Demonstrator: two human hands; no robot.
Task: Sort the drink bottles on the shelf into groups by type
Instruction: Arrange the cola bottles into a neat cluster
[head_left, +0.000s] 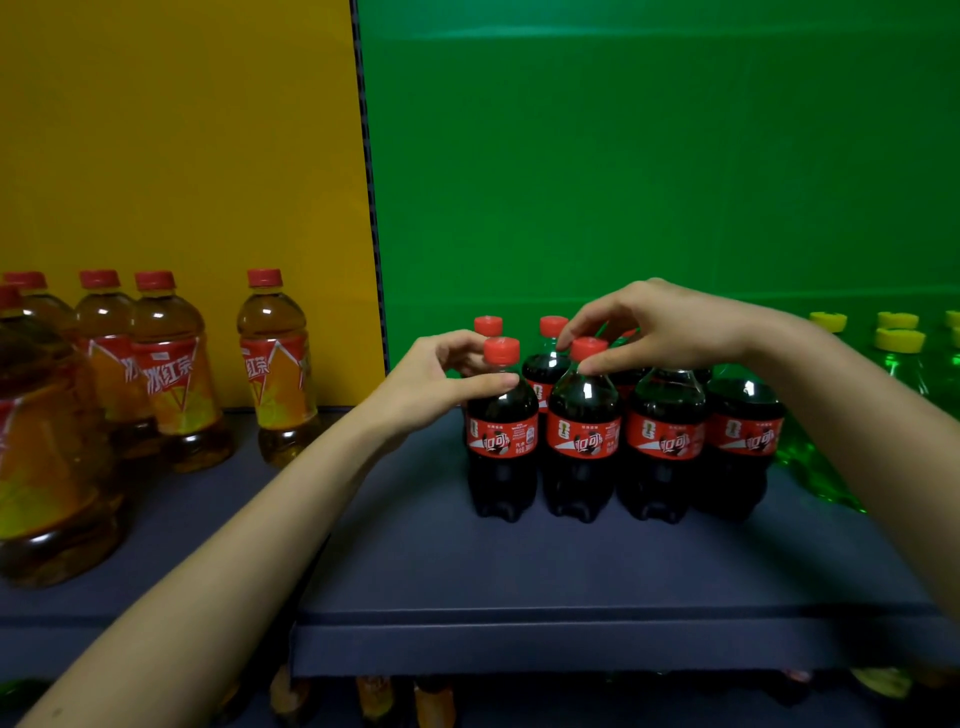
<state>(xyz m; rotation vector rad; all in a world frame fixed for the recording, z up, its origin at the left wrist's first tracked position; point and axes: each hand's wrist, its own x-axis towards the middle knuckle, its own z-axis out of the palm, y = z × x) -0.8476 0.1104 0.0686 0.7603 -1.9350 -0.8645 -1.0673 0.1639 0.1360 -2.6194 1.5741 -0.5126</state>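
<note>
The left hand (434, 384) is pinching the neck of the front-left cola bottle (501, 441) on the shelf (467, 566); the right hand's (670, 327) grip is curling round the second cola bottle (583, 441), just right of it. The person seems to be squaring up the cola group; next, both bottles probably need snugging together.

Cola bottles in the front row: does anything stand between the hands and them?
Nothing visible does. The left hand holds the leftmost cola bottle at its neck; the right hand pinches the next cola bottle under its cap.
</note>
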